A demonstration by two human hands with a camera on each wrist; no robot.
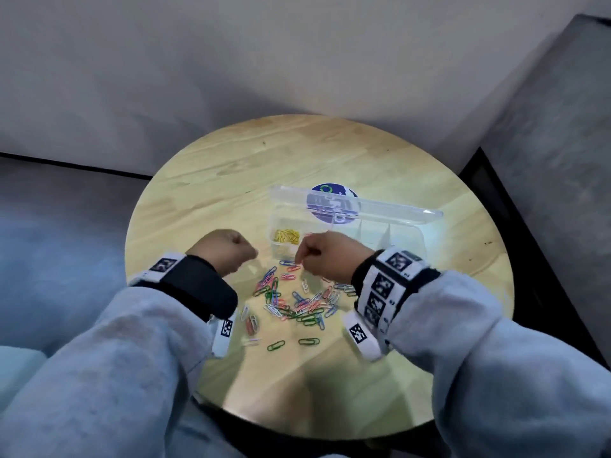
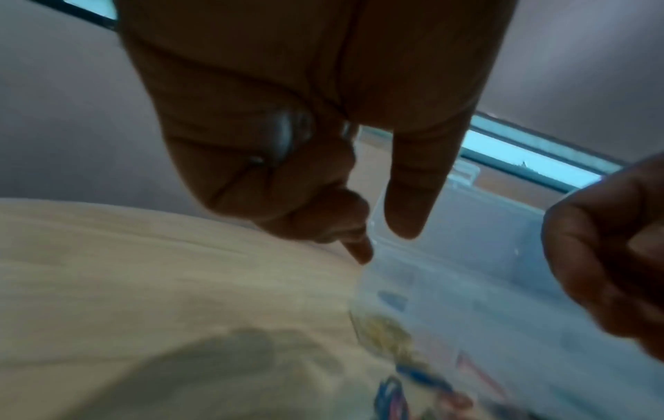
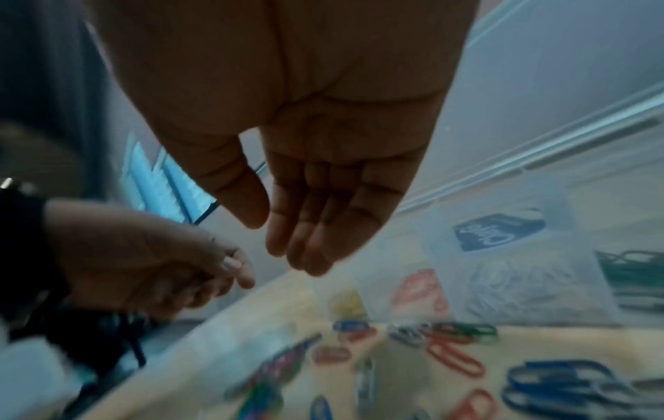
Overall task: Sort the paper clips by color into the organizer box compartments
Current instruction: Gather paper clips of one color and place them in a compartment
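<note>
A clear organizer box stands on the round wooden table with its lid up. Its left compartment holds yellow clips; the right wrist view also shows red clips, white clips and green clips in compartments further along. A mixed pile of paper clips lies in front of the box. My left hand hovers left of the box as a fist, and silvery clips glint inside its curled fingers. My right hand points its straight fingers down over the pile's far edge and holds nothing.
Two green clips lie apart from the pile toward the table's front edge. A blue round sticker shows through the lid. Grey upholstery surrounds the table on the left, back and right.
</note>
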